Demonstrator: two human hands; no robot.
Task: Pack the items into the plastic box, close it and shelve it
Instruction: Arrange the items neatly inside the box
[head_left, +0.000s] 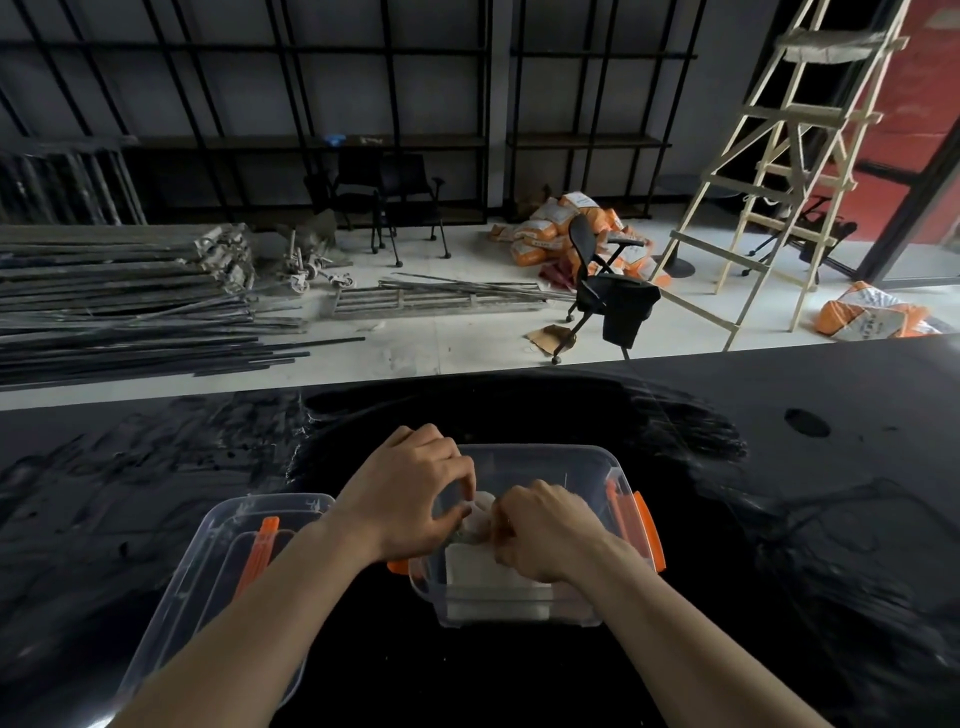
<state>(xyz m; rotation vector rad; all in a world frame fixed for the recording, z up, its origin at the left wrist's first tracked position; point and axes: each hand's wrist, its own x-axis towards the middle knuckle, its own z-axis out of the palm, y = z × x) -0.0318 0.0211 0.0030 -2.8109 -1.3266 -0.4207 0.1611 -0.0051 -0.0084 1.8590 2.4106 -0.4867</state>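
Note:
A clear plastic box (582, 462) with orange side latches (649, 530) stands open on the black table (779, 493) in front of me. A white folded item (493, 577) lies inside it. Both hands are over the box: my left hand (410, 493) and my right hand (540, 530) pinch a small pale item (480, 512) between their fingertips, just above the white one. The clear lid (228, 551) with an orange handle lies on the table to the left of the box, partly hidden by my left forearm.
Past the table's far edge the floor holds stacked metal poles (119, 291), black office chairs (602, 280), orange-and-white sacks (571, 228) and a wooden ladder (779, 171). Dark shelving (395, 140) lines the back wall. A round hole (807, 422) sits in the tabletop at right.

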